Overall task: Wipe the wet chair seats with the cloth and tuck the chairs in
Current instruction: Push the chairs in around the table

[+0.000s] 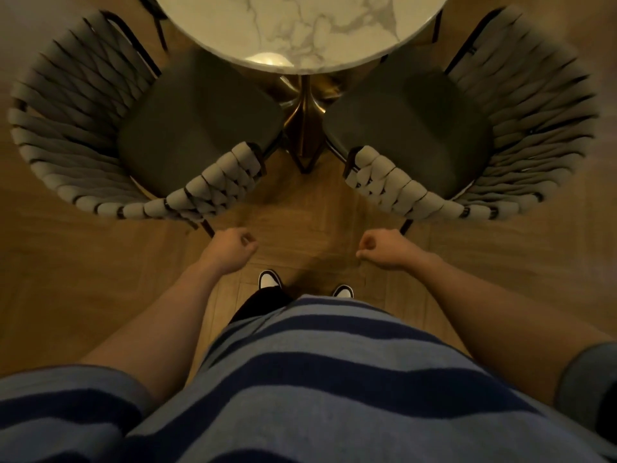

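The bench (300, 25), round and marble-topped on a brass pedestal, stands ahead of me. The left chair (140, 128) and right chair (467, 128) flank it, their seats partly under its rim. I judge each chair moderately heavy and rigid: a dark metal frame wrapped in soft woven straps, with a smooth dark seat. The best hold is the strapped arm end nearest me. My left grip (232, 247) and right grip (384, 248) are both clenched on nothing, each hanging just short of its chair's arm, apart from it. No cloth is in view.
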`<action>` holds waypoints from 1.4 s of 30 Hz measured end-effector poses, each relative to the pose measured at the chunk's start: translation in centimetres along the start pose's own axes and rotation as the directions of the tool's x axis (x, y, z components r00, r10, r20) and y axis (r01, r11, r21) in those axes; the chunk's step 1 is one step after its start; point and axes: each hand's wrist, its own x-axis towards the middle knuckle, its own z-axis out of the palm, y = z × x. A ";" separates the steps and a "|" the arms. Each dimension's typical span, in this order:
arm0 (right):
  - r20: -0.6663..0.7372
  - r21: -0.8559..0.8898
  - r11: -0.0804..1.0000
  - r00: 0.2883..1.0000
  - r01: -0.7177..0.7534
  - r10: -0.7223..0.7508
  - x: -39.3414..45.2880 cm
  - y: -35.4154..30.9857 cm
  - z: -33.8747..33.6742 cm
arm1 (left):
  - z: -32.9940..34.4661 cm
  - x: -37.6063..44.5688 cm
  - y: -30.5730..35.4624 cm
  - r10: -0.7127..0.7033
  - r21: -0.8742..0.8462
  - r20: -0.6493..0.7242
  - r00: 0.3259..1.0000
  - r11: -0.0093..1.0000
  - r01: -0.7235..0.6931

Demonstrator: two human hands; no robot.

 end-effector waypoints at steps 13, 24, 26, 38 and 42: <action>0.351 -0.239 0.949 0.929 0.207 -0.115 2.5 -10.5 7.8 | 6.2 -11.2 -11.5 -0.312 -0.418 0.096 0.945 0.849 0.323; 0.456 -0.332 0.888 0.878 0.318 -0.144 6.0 -27.7 15.8 | 10.0 -21.0 -26.2 -0.491 -0.518 0.200 0.848 0.681 0.517; 0.459 -0.350 0.876 0.876 0.331 -0.148 6.4 -30.7 17.1 | 9.8 -21.9 -28.1 -0.512 -0.558 0.192 0.837 0.645 0.522; 0.463 -0.395 0.835 0.868 0.382 -0.178 12.9 -47.4 22.0 | 2.4 -19.4 -42.2 -0.603 -0.643 0.128 0.787 0.554 0.529; 0.445 -0.362 0.851 0.873 0.380 -0.200 17.2 -53.8 22.9 | -2.4 -15.8 -48.5 -0.606 -0.633 0.129 0.784 0.558 0.536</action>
